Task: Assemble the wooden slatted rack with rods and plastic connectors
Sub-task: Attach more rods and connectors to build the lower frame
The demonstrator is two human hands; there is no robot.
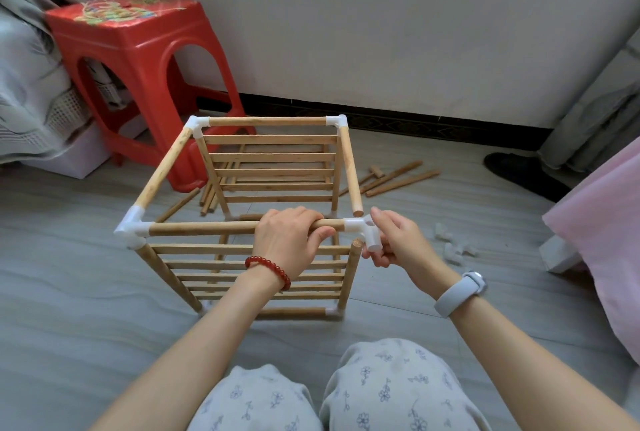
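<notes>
A box-shaped wooden rack (270,157) stands on the floor, with slatted panels on its near and far sides and white plastic connectors at the corners. My left hand (289,240) grips the near top rod (204,228). My right hand (394,243) pinches a white corner connector (363,229) fitted on that rod's right end. The connector sits just above the near right upright's bare tip (356,243). The right top rod's free end (357,212) hangs beside it, apart from the connector.
A red plastic stool (138,60) stands at the back left by a draped cloth. Loose rods (398,181) lie behind the rack on the right and more on the left. Spare white connectors (453,247) lie on the floor at right, near a pink cloth (609,240).
</notes>
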